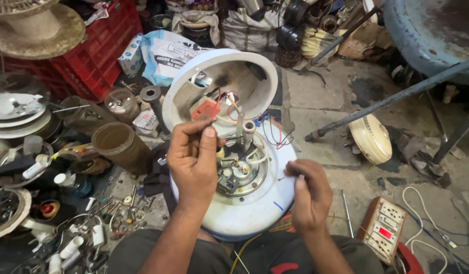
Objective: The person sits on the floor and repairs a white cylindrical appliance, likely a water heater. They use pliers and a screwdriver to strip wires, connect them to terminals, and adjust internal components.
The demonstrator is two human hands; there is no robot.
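Head view showed the white round appliance (244,213) lying opened on the floor between the knees, cover (221,81) tipped up. Left hand (193,160) pinched a thin wire; right hand (308,195) was curled around another. Tugging might have snapped the loose red wires (229,109) or shorted terminals.

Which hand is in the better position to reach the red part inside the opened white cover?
Probably the left hand. It is raised over the white appliance, just below the red part in the opened cover. The right hand is lower, at the appliance's right edge, pinching something thin.
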